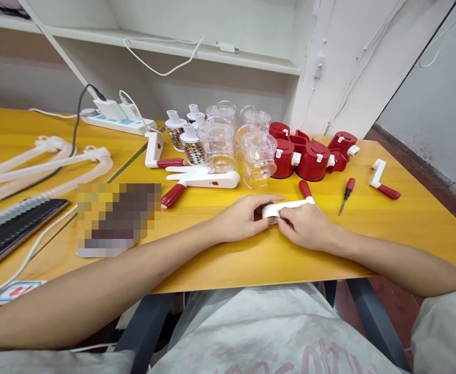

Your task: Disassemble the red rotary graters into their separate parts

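Note:
Between my two hands, just above the near part of the table, is a white crank handle (295,203) with a red grip that points up and away from me. My left hand (247,215) curls around its left end, thumb and fingers closed on it. The fingers of my right hand (308,223) press on the crank's white arm from the near side. Part of the left end is hidden by my fingers. A red-handled screwdriver (347,195) lies to the right, and another white crank handle (381,179) with a red grip lies beyond it.
Behind my hands stand clear plastic housings (217,139), metal grater drums (192,145) and red bases (316,160). More white-and-red cranks (208,180) lie to the left. A blurred-out dark object (122,218), a keyboard (21,228) and a power strip (114,120) with cables are further left.

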Demonstrator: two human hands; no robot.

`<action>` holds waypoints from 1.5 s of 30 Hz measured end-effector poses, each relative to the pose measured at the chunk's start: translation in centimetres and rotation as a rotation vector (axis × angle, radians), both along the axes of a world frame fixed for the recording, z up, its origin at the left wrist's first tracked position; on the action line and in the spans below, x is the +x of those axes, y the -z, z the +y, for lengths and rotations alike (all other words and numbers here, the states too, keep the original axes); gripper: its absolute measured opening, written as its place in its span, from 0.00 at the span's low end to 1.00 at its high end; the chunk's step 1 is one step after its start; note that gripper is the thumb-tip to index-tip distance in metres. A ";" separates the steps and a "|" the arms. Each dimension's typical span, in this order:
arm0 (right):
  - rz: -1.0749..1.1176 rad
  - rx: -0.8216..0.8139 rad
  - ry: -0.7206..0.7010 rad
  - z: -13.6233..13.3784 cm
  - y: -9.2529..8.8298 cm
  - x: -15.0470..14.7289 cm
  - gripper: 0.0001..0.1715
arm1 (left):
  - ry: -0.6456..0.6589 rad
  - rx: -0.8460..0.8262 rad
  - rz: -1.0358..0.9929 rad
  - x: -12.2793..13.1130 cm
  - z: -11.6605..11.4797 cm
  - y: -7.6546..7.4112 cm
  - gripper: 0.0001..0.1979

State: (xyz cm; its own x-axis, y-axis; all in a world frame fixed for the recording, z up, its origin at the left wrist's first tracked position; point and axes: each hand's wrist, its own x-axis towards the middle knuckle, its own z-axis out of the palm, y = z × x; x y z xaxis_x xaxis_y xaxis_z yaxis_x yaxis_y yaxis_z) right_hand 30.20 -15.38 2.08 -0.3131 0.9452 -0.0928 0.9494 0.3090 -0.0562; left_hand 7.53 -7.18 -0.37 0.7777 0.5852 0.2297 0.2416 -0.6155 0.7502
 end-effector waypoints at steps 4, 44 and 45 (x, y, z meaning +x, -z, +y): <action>-0.012 0.003 -0.017 0.1 0.1 0.1 0.29 | 0.033 0.015 -0.004 0.0 0.1 -0.1 0.27; 0.096 0.269 -0.241 1.4 3.4 2.0 0.23 | 0.042 0.092 0.007 -0.4 0.7 1.1 0.28; 0.100 0.274 -0.249 1.3 3.4 2.1 0.23 | 0.036 0.100 0.009 -0.4 0.7 1.1 0.27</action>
